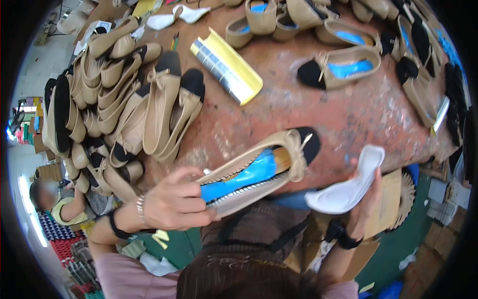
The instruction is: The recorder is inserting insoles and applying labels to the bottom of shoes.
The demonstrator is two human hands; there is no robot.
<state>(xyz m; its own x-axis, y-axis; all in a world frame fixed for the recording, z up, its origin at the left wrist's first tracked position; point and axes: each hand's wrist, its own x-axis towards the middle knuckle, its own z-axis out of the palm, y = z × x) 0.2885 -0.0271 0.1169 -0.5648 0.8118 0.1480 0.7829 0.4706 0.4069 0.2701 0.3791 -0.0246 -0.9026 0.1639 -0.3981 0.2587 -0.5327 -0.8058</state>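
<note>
My left hand [172, 204] is closed around the heel end of a beige ballet flat [256, 195] with a black toe cap and a small bow. The shoe is tilted, toe pointing away to the right, and its opening faces up. Inside it lies a shiny blue lining [261, 168]; stitches show along the inner edge. My right hand [367, 203] holds a white molded insole [343, 193] beside the shoe, apart from it. Fingers grip the insole's right edge from behind and below, partly hidden by it.
A heap of beige and black flats [112, 94] covers the table's left side. More flats [348, 67] lie at the back and right. A yellow curved piece [229, 65] rests on the worn red tabletop [244, 122]. At far left sits another person [69, 207].
</note>
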